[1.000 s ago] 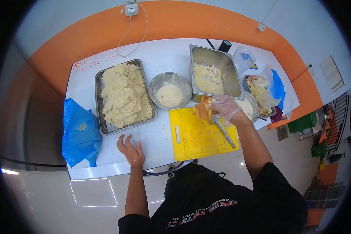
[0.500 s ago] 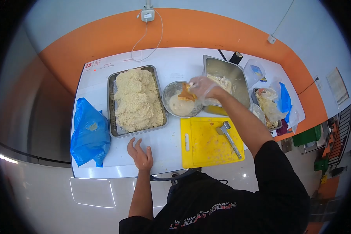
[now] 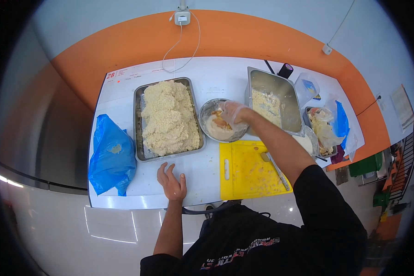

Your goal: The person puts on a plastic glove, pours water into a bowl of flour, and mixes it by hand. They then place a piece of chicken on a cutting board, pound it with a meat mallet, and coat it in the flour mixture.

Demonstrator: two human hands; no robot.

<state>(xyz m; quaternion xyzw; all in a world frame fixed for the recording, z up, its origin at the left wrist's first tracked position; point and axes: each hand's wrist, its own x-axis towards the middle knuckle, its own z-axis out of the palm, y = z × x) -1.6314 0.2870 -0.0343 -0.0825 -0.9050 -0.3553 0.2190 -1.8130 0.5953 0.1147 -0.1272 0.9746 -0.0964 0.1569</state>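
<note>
The person's right hand (image 3: 233, 113), in a thin clear glove, is down inside a round metal bowl (image 3: 206, 110) at the middle of the white table (image 3: 124, 92). Its fingers curl down and close around an orange-brown piece of food (image 3: 221, 123), which lies in the pale batter (image 3: 216, 132) in the bowl. The right arm stretches forward and to the left from a black sleeve. The bare forearm passes over the far corner of a yellow cutting board (image 3: 246, 175) that sits just in front of the bowl.

The left hand (image 3: 172, 183) is bare and holds nothing. It lies palm down on the table near the front edge, with the fingers loosely spread and pointing away from the body. The left forearm runs nearly straight forward to it.

Just beyond the left hand is a flat metal tray (image 3: 138, 124) heaped with pale crumbs (image 3: 170, 117), right beside the bowl on its left. A deeper metal pan (image 3: 285, 108) stands to the right of the bowl. A metal mallet (image 3: 277, 169) lies on the board, partly under the right arm. A crumpled blue bag (image 3: 110, 154) lies at the left end of the table.
</note>
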